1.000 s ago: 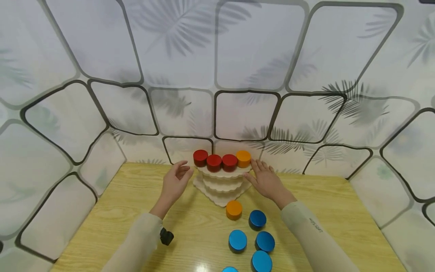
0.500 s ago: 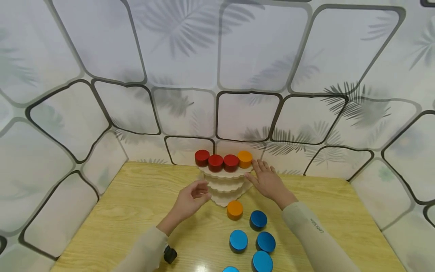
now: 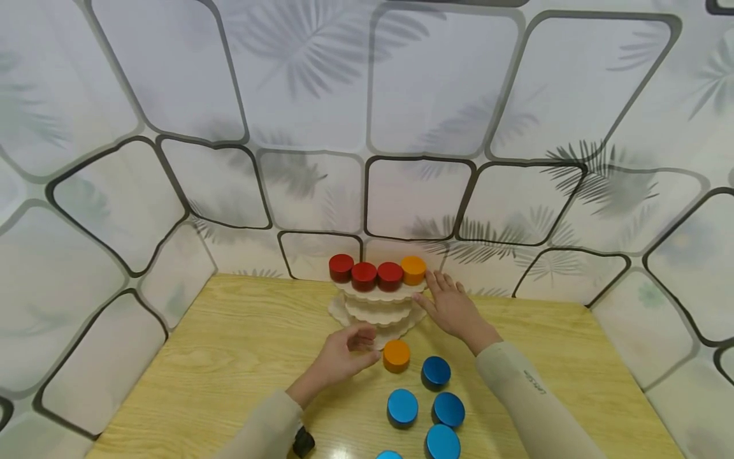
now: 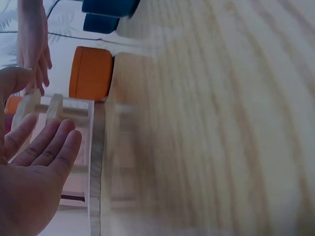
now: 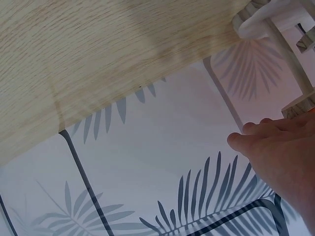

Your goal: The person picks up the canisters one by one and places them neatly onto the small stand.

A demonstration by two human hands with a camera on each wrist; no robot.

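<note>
A tiered wooden stand (image 3: 381, 312) with scalloped edges stands against the back wall. Three red round tins (image 3: 364, 276) and an orange round tin (image 3: 413, 270) sit on its top tier. My right hand (image 3: 455, 310) rests at the top tier's right edge, fingers straight beside that orange tin. My left hand (image 3: 344, 357) is in front of the stand, its fingers loosely bent and holding nothing. Just right of its fingertips is a second orange tin (image 3: 396, 356) on the table, also seen as an orange tin (image 4: 91, 73) in the left wrist view, apart from the fingers.
Several blue tins (image 3: 402, 408) lie on the wooden table (image 3: 229, 357) in front, toward the right. A patterned cloth wall (image 3: 309, 191) encloses the back and sides. A small black object (image 3: 303, 441) shows at the left sleeve.
My left hand has moved from the stand's left side, toward the front and right, to near the orange tin on the table. My right hand has stayed at the stand.
</note>
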